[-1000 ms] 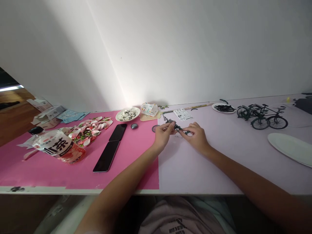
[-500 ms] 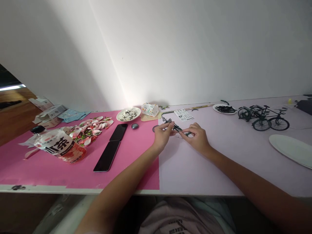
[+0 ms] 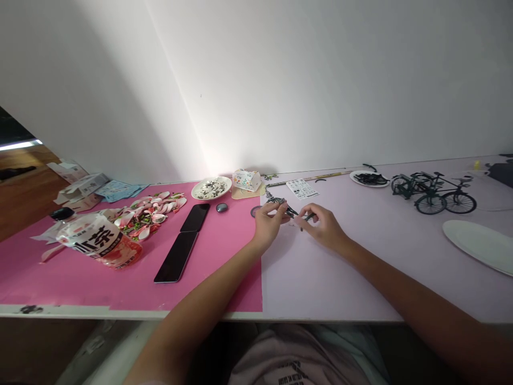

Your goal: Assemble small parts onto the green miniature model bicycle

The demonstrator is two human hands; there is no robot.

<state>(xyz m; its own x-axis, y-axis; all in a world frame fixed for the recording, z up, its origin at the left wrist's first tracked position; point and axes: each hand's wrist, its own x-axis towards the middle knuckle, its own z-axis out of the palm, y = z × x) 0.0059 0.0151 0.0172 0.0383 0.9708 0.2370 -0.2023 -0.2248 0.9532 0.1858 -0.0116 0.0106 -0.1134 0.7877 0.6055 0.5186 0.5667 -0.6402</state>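
Note:
Near the seam between the pink and pale table coverings, my left hand [image 3: 267,222] is closed round a small dark model bicycle [image 3: 292,210], partly hidden by the fingers. A spoked wheel [image 3: 254,211] shows just left of that hand; whether it is joined to the model I cannot tell. My right hand [image 3: 325,227] pinches at the model's right end, thumb and forefinger together, with a slim dark piece [image 3: 309,217] showing between its fingers. Finished-looking model bicycles [image 3: 444,195] stand together on the right side of the table.
A plate of black parts [image 3: 369,179] sits at the back right, a white oval plate [image 3: 481,246] at the right edge. Behind my hands lie a printed sheet [image 3: 302,189] and a long thin stick [image 3: 328,175]. Leftward are a phone [image 3: 176,256], a plate of pale pieces [image 3: 211,188] and a tilted bottle [image 3: 98,240].
My right fingers have shifted slightly at the model's right end, and a small dark tip now shows below them. The left hand stays nearly where it was, still holding the model.

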